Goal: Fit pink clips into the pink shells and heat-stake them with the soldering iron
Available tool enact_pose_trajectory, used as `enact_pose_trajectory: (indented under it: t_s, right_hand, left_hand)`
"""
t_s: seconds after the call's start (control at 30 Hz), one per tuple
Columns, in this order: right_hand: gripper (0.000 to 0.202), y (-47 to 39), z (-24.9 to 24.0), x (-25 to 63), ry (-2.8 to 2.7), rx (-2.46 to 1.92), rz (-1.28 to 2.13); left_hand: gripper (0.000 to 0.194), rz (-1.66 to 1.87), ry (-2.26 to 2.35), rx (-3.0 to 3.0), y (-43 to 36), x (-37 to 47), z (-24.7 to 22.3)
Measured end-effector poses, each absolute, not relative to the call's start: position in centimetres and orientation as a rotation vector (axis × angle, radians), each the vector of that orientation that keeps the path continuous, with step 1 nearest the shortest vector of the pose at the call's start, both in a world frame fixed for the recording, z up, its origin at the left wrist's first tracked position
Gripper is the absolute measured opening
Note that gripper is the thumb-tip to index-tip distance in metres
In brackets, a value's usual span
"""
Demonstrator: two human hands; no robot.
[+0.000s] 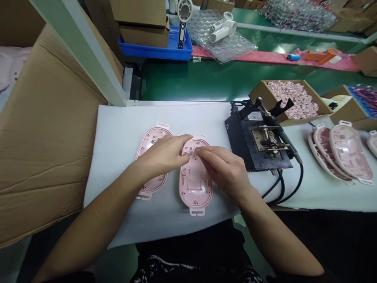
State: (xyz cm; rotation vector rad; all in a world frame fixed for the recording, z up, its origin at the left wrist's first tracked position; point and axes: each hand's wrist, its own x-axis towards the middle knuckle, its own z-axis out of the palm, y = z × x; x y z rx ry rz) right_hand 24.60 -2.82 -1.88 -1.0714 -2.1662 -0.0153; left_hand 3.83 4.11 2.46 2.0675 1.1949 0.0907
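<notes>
A pink oval plastic shell lies open side up on the white table cover, with both of my hands at its upper end. My left hand reaches across a second pink shell; its thumb and index finger are apart at the first shell's upper left edge. My right hand has its fingertips pinched together over the small holes near the shell's top. Whatever those fingertips hold, if anything, is too small to make out.
Right of the shells stands a black soldering station with cables. Beyond it are a box of small pink parts and several stacked pink shells. A cardboard sheet and a slanted post stand at left.
</notes>
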Motion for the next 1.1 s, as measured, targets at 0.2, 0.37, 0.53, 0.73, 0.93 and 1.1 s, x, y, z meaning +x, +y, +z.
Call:
enact_pose_trajectory:
  t_s: [0.2, 0.37, 0.53, 0.73, 0.93, 1.1]
  right_hand:
    - [0.026, -2.1, -2.5, 23.7, -2.227, -1.087, 0.052]
    - [0.027, -2.2, -2.7, 24.3, -2.258, -1.068, 0.132]
    - [0.030, -1.8, -2.6, 24.5, -2.258, -1.076, 0.174]
    - [0.028, -1.2, -1.0, 24.5, -2.096, -1.159, 0.260]
    - [0.041, -0.3, -1.5, 24.4, -2.005, -1.234, 0.468]
    - [0.041, 0.3, -2.0, 24.3, -1.930, -1.196, 0.602]
  left_hand:
    - [0.052, 0.093, 1.159, 2.087, 4.2, 3.8, 2.3]
    - [0.051, 0.061, 1.166, 2.082, 4.1, 3.8, 2.6]
    - [0.051, 0.044, 1.186, 2.071, 4.0, 3.9, 2.7]
    - [0.041, 0.096, 1.148, 2.054, 3.9, 4.1, 2.8]
    - [0.015, 0.112, 1.160, 2.071, 3.8, 4.4, 2.9]
    - [0.019, 0.107, 1.181, 2.080, 3.7, 4.6, 2.8]
